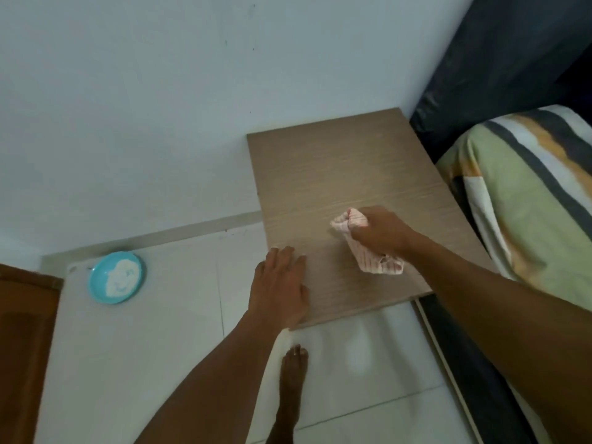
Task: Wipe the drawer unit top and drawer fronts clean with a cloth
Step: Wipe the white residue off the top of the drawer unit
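Observation:
The drawer unit's light wood-grain top (333, 168) stands against the white wall, seen from above; its drawer fronts are hidden below the front edge. My right hand (381, 230) is closed on a bunched pink-and-white striped cloth (362, 245), pressed on the near right part of the top. My left hand (282, 283) lies flat, fingers spread, on the top's near left corner and holds nothing.
A bed with a striped green, white and orange cover (525, 200) adjoins the unit on the right. A turquoise plate (116, 277) with white contents sits on the pale tiled floor at left. My bare foot (293, 370) stands before the unit. A brown door edge (22, 347) is far left.

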Tool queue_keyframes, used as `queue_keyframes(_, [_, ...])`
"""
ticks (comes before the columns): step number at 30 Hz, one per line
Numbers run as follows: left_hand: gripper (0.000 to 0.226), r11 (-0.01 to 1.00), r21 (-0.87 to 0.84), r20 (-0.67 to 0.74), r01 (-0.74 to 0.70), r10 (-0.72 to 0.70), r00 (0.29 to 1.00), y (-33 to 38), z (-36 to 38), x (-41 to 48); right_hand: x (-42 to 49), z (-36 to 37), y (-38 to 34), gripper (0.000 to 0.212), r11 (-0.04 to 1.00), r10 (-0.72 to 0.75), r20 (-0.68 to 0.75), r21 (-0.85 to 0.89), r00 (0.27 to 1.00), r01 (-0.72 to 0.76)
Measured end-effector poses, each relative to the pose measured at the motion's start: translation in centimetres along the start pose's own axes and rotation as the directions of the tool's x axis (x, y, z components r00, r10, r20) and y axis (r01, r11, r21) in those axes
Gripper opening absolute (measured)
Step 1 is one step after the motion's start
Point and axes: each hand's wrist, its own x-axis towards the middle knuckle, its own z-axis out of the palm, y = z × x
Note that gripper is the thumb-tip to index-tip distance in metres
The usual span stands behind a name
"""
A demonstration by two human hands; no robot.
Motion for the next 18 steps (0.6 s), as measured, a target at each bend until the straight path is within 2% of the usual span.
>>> queue_keyframes(2, [0.052, 0.999, 0.025, 0.025, -0.046, 0.045, 0.999, -0.3, -0.5, 2.2, 3.2, -1.3, -0.6, 0.026, 0.994, -0.096, -0.150, -0.075, 0.984, 0.086])
queue_keyframes(4, [0.050, 0.996, 0.045, 0.044, -0.081, 0.079, 0.996, -0.7, -0.8, 4.1, 6.2, -1.8, -0.6, 0.028, 0.983, -0.142, -0.182, -0.140, 0.973, 0.117])
queue_keyframes(7, [0.052, 0.992, 0.078, 0.079, -0.095, 0.089, 0.993, -1.3, -0.6, 5.8, 8.9, -0.8, 0.1, 0.030, 0.949, -0.167, -0.051, -0.279, 0.985, 0.147])
queue_keyframes(10, [0.055, 0.990, 0.098, 0.078, -0.103, 0.096, 0.992, -1.7, 0.2, 6.2, 8.9, 1.7, 1.6, 0.047, 0.949, -0.121, 0.091, -0.282, 0.988, 0.142])
queue_keyframes(13, [0.059, 0.988, 0.112, 0.085, -0.103, 0.094, 0.992, -1.9, 1.1, 5.7, 7.1, 3.7, 3.3, 0.057, 0.936, -0.083, 0.064, -0.337, 0.995, 0.099])
queue_keyframes(18, [0.061, 0.990, 0.131, 0.089, -0.053, 0.041, 0.995, -0.5, 1.9, 2.7, 2.0, 4.9, 4.0, 0.038, 0.920, -0.070, 0.042, -0.383, 0.997, 0.080])
